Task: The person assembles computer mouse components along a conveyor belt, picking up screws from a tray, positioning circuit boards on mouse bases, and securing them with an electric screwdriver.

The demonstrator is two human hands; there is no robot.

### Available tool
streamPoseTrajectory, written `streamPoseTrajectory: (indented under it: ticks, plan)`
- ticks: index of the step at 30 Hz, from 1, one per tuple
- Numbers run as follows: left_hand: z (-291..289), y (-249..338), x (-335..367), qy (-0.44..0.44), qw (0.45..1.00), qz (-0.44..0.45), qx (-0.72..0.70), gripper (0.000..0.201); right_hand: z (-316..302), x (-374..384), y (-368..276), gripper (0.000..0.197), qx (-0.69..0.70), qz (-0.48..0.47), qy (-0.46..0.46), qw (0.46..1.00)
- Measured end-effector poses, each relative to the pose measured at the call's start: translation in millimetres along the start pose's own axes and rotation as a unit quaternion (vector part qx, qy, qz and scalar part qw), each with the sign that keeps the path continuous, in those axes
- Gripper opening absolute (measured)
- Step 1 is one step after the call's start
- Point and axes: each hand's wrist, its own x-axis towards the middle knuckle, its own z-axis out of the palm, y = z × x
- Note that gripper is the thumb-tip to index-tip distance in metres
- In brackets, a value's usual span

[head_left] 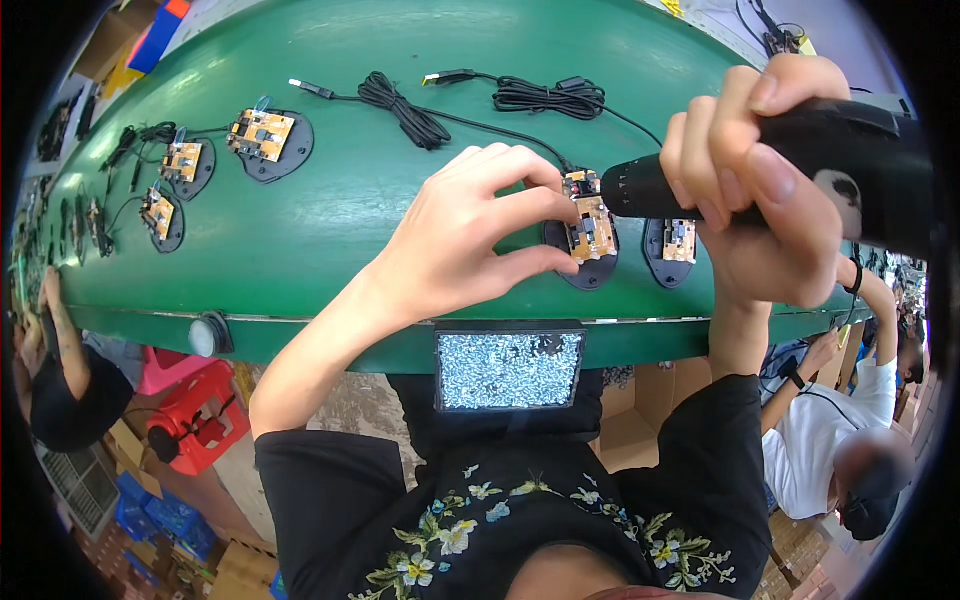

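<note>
My right hand [765, 185] is wrapped round a thick black electric screwdriver [865, 165]. The tool's tapered nose points left, at the upper part of a tan circuit board [597, 240]. This board lies on a dark rounded mouse base [590, 277], with a black cable running off it. My left hand [445, 235] reaches in from the left, thumb and fingertips gripping the board's left edge. The screwdriver's tip and any screw under it cannot be made out. Just right of it lies another mouse base [668, 270] with a board, below my right hand.
A black-rimmed tray [510, 328] of small shiny pieces stands at the green table's [350, 220] near edge. Coiled USB cables [400, 110] lie beyond my hands. More mouse bases [275, 160] with boards lie left. Other people sit at both sides; a red stool [205, 420] stands lower left.
</note>
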Motion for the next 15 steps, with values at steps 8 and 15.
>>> streamPoseTrajectory:
  ticks: [8, 15]
  plan:
    - [-12.7, -9.1, -10.3, -0.017, 0.994, -0.056, 0.095, 0.041, 20.1, 3.6, 4.5, 0.030, -0.016, 0.010, 0.018, 1.000]
    - [-10.5, -1.8, -16.4, -0.039, 0.993, -0.055, 0.102, 0.041, 26.0, -0.9, 12.8, 0.022, -0.028, 0.007, 0.006, 1.000]
